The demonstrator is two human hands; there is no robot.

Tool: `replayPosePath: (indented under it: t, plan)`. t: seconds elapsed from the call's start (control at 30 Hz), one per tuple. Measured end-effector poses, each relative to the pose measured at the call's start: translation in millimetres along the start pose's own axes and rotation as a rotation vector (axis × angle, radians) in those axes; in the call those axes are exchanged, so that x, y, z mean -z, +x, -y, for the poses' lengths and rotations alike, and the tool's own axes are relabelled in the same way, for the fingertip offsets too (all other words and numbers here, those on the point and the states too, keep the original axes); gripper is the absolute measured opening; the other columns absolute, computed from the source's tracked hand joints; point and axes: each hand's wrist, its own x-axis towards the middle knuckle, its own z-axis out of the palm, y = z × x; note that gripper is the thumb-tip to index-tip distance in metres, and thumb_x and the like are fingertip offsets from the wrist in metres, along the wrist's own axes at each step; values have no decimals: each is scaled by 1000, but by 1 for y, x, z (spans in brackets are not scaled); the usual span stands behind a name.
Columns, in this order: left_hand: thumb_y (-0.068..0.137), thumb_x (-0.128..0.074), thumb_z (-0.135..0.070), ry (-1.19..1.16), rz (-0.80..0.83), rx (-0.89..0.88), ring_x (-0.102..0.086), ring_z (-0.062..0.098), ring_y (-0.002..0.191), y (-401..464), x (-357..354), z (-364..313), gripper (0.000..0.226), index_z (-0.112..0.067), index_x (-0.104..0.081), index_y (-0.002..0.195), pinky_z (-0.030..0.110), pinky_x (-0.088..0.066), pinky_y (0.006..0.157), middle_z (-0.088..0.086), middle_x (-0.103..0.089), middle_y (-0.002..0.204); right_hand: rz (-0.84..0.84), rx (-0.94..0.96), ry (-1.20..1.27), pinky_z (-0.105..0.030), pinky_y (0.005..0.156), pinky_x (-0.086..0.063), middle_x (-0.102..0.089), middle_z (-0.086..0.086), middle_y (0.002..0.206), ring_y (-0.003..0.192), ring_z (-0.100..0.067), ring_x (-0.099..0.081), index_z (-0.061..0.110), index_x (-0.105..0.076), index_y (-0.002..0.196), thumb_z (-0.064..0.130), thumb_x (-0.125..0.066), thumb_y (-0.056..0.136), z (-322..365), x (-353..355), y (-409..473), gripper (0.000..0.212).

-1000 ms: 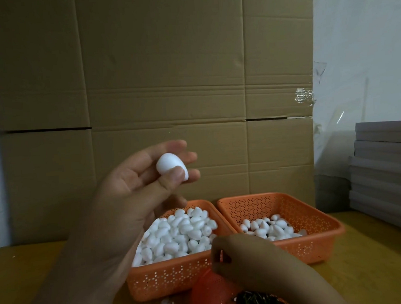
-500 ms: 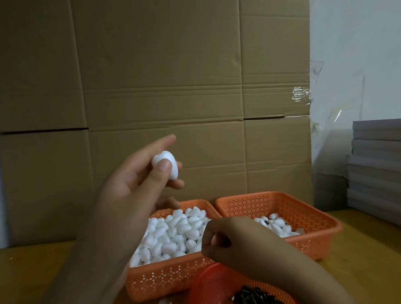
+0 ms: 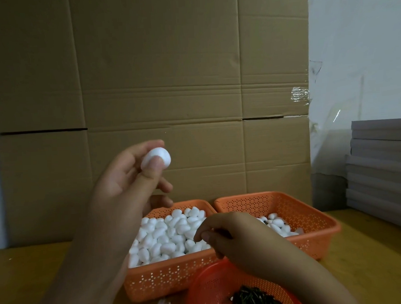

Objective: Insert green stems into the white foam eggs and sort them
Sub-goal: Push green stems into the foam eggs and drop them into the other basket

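Your left hand (image 3: 126, 179) is raised well above the surface (image 3: 38, 272), its thumb and fingers clamped on one white foam egg (image 3: 157, 157). The egg's long axis lies roughly level, running left to right, with its rounded right end bare and facing open air.

Your right hand (image 3: 232, 238) sits lower and nearer to you, just over the seam between the two rectangular baskets. Its fingers (image 3: 204, 235) are drawn together at the tips as if pinching something small. I cannot tell whether a green stem is actually between them; none shows clearly.

The coming move turns on this: the egg lies up and to the left of your right fingertips, with nothing between them. I judge the right hand must rise along that slant and meet the egg's exposed end, pushing along the long axis so the foam does not twist in your grip.

The left orange basket (image 3: 169, 276) is heaped with plain eggs and sits under the path. The right orange basket (image 3: 315, 238) holds only a few eggs, some with dark specks, so it is likely the place for finished ones. The stems (image 3: 251, 299) lie in a round red basket (image 3: 209, 288) at the near edge, directly under your right wrist.

The cardboard wall (image 3: 156, 84) stands close behind the baskets, and a grey stack (image 3: 381, 172) stands at far right.
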Motion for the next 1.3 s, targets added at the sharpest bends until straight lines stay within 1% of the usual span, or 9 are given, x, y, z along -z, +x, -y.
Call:
replayPosePath:
  t: [0.1,0.23,0.4,0.57,0.77,1.03,1.17,1.23,1.3]
  plan:
    - [61,-70,-30,31,11,-22,-66,5,70,1,1,3,31,-36,-73,91,17,-53,57,-5,-73,88,-3,-1,24,-11,51,-36,-57,15,60,55,9,-55,35,-67,99,31,-49,98,2,1,-1,18]
    - [61,-71,-20,23,34,-62,-71,11,88,2,2,4,32,-32,-74,91,15,-54,62,-3,-74,103,-2,6,49,-16,55,-44,-60,12,64,58,4,-56,37,-67,98,33,-51,96,3,1,-2,17]
    - [63,-71,-36,32,55,-36,-73,13,78,-1,-2,3,34,-30,-70,97,17,-54,62,0,-76,98,-50,46,205,-28,62,-51,-64,12,62,56,-2,-58,34,-67,93,27,-55,96,8,4,-2,14]
    - [68,-67,-42,53,103,1,-70,9,72,-2,-2,0,31,-37,-71,98,18,-55,62,-3,-75,99,-158,73,628,-29,54,-47,-73,-3,73,61,-13,-68,11,-59,99,11,-55,96,16,15,-4,5]
    - [68,-68,-41,-8,167,93,-70,11,70,-4,-6,2,26,-31,-72,92,19,-54,59,1,-76,100,-327,106,993,-20,62,-55,-75,-13,84,74,-19,-72,5,-62,84,26,-66,73,26,29,-12,24]
    - [66,-70,-43,19,192,105,-71,12,71,-5,-9,6,29,-32,-72,94,21,-54,60,0,-76,99,-486,116,1058,-23,77,-57,-74,-4,94,93,-15,-71,15,-68,78,38,-73,64,27,30,-14,27]
    - [67,-69,-44,30,203,104,-70,10,70,-5,-9,6,28,-34,-72,93,22,-54,62,0,-76,100,-526,71,1005,-22,68,-55,-65,4,70,69,-10,-64,22,-68,70,43,-72,63,27,30,-15,22]
    - [67,-69,-42,22,207,108,-70,10,69,-5,-10,6,28,-33,-72,93,21,-54,60,0,-76,99,-528,89,1027,-21,60,-49,-56,1,61,58,-10,-53,21,-67,72,42,-71,65,30,30,-15,22]
    - [68,-69,-41,17,214,112,-70,11,69,-6,-11,6,27,-32,-72,93,21,-55,60,1,-76,98,-537,127,1069,-18,57,-49,-59,0,60,55,-9,-55,15,-67,76,38,-71,65,33,29,-15,26]
